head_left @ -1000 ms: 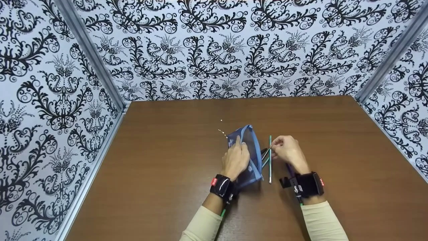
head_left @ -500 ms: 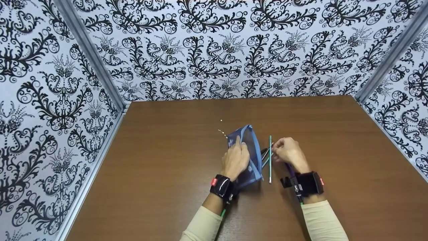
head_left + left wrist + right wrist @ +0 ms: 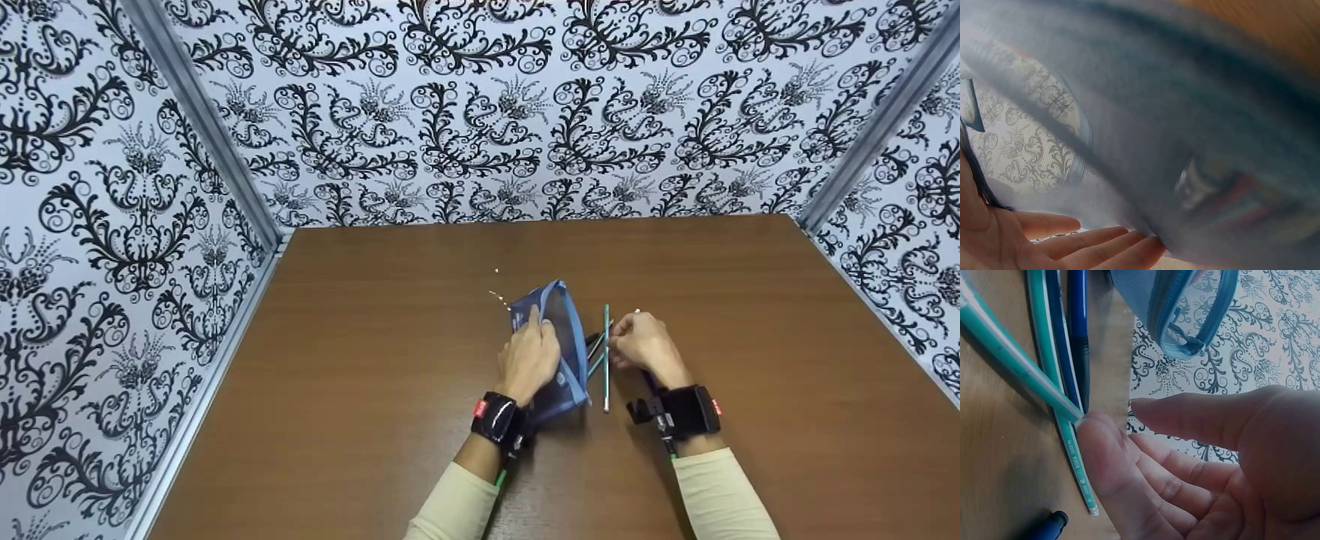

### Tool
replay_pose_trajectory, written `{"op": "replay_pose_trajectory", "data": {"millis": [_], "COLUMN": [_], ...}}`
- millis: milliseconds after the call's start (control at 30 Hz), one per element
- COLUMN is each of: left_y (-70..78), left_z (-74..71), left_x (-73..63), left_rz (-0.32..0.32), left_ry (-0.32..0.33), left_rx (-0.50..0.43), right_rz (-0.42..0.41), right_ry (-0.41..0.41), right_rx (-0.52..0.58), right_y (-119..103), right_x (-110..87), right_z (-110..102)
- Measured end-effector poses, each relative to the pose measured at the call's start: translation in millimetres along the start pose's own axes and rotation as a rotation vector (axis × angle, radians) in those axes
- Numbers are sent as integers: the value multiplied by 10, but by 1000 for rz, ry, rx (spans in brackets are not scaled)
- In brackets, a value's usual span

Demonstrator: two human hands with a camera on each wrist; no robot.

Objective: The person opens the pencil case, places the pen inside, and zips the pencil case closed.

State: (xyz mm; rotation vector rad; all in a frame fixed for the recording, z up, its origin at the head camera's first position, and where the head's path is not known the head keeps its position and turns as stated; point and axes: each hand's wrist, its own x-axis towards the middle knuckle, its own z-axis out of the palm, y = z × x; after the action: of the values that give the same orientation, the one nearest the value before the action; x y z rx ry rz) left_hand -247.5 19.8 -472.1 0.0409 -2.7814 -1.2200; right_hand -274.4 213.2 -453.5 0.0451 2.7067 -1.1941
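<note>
A blue mesh pencil case [image 3: 568,405] stands with its zipped mouth open towards the right. My left hand [image 3: 529,356] holds its side; in the left wrist view, the fingers [image 3: 1100,247] lie nearly straight against the mesh. Just right of the mouth, a green pencil [image 3: 606,375] lies lengthwise across other pencils and pens. My right hand [image 3: 643,341] is beside it, and in the right wrist view a fingertip touches the end of a slanting green pencil [image 3: 1016,354]. The thumb [image 3: 1196,417] stays apart from that finger. A blue pen [image 3: 1078,309] with a dark grip lies alongside.
A short beaded string [image 3: 498,297] trails from the case's far corner onto the brown table [image 3: 375,337]. A blue pen end [image 3: 1050,527] shows low in the right wrist view. Patterned walls [image 3: 480,112] enclose the table's back and sides.
My right hand has shifted slightly towards me, and a white tip now shows just beyond its fingers. The left hand and the pencil case have stayed in place.
</note>
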Motion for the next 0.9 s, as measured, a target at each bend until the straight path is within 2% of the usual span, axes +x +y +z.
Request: {"op": "replay_pose_trajectory", "data": {"millis": [167,467,900], "left_y": [9,-4,3], "left_z": [-4,9,-3], "left_x": [-1,9,-1], "left_rz": [3,4,-1], "left_ry": [2,1,0], "left_rx": [-3,-5,3], "right_rz": [-11,43,60], "right_ry": [12,-6,0], "right_rx": [-7,30,19], "right_y": [25,38,59], "right_x": [14,36,65], "right_z": [26,49,71]}}
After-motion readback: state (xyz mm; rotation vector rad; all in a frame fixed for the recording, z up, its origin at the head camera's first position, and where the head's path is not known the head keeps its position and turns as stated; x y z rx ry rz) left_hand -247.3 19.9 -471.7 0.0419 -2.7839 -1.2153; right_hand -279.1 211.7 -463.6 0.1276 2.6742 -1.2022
